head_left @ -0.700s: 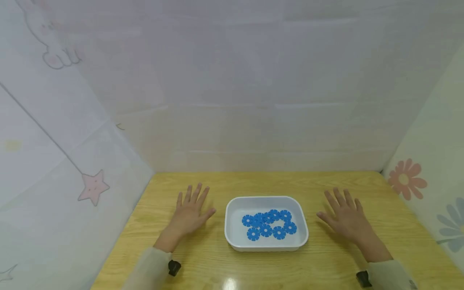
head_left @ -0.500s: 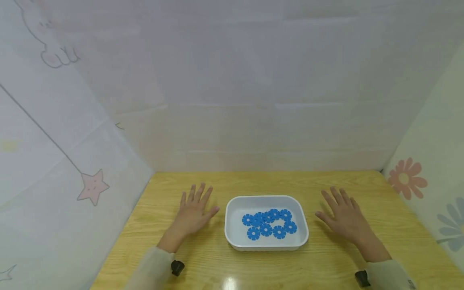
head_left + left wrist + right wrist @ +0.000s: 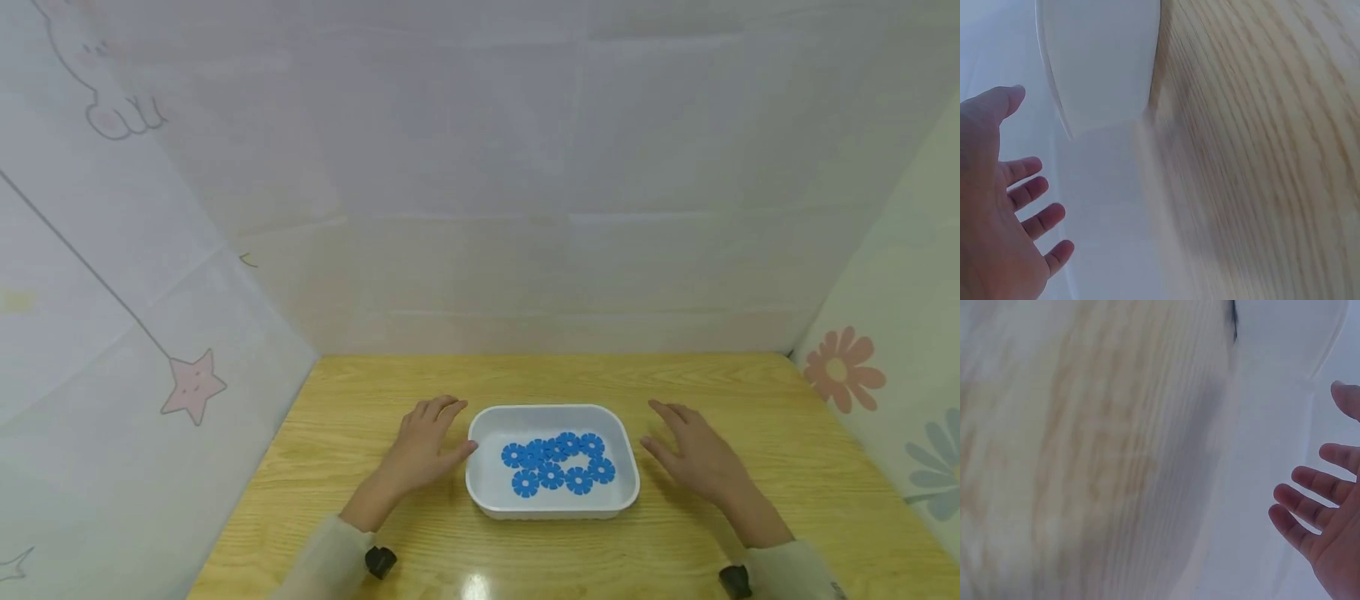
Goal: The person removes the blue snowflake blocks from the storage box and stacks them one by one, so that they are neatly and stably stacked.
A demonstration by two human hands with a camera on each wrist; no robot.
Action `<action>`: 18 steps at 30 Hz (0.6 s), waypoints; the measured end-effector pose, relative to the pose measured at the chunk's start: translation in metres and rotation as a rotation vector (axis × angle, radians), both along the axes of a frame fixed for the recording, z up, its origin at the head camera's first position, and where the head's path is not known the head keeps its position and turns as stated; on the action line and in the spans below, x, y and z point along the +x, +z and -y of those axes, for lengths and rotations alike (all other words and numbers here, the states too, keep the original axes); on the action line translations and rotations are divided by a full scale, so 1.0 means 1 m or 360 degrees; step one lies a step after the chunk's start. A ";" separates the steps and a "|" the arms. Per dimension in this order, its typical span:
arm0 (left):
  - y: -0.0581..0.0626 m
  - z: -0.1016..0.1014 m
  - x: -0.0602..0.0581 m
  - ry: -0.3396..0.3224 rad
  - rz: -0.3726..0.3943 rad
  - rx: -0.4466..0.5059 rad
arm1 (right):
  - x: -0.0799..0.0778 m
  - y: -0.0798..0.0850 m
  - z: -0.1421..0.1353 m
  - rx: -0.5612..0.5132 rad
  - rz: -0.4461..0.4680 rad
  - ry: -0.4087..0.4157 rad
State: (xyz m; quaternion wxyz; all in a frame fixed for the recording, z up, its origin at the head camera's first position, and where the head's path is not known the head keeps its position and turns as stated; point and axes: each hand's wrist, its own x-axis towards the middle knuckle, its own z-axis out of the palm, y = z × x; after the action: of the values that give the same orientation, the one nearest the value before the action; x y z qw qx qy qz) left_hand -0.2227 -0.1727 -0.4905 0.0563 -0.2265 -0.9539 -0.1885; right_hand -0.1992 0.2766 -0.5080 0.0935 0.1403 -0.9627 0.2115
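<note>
A white rectangular tray (image 3: 491,498) with rounded corners stands on the wooden table, and several blue notched plastic discs (image 3: 551,476) lie flat inside it, some overlapping. Just off the tray's left end is my left hand (image 3: 422,448), thumb near the rim and fingers slightly bent. On the other side, my right hand (image 3: 697,454) hovers a little way from the tray's right end, its thumb turned toward it. Both wrist views show spread, relaxed fingers holding nothing; the left wrist view also shows the tray's outer wall (image 3: 1100,69).
The wooden table (image 3: 360,567) reaches back to a pale cloth wall (image 3: 480,250). Side cloths with a pink star (image 3: 193,386) and a red flower (image 3: 843,369) flank it. A black wrist strap part (image 3: 380,562) shows below the left sleeve.
Both hands have moved inward toward the tray's two ends. Their fingers, spread wide before, are now closer together and more bent. The tray and discs have stayed in place.
</note>
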 end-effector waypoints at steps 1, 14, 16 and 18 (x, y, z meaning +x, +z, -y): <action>0.001 -0.001 0.001 -0.0022 0.0001 0.0015 | 0.000 0.001 0.002 -0.0031 0.0013 -0.0001; 0.008 -0.025 0.003 -0.0166 0.0030 0.0221 | -0.001 -0.001 0.021 -0.0487 0.0087 -0.0023; 0.009 -0.028 0.003 -0.0185 0.0035 0.0236 | -0.002 -0.003 0.024 -0.0550 0.0148 -0.0064; 0.010 -0.032 0.003 -0.0208 0.0060 0.0255 | -0.003 -0.004 0.025 -0.0618 0.0226 -0.0102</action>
State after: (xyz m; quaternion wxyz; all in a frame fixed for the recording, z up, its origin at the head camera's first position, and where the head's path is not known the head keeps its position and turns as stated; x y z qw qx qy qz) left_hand -0.2193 -0.1407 -0.4804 0.0439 -0.2795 -0.9199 -0.2716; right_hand -0.2017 0.2513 -0.5117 0.0575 0.0737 -0.9120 0.3993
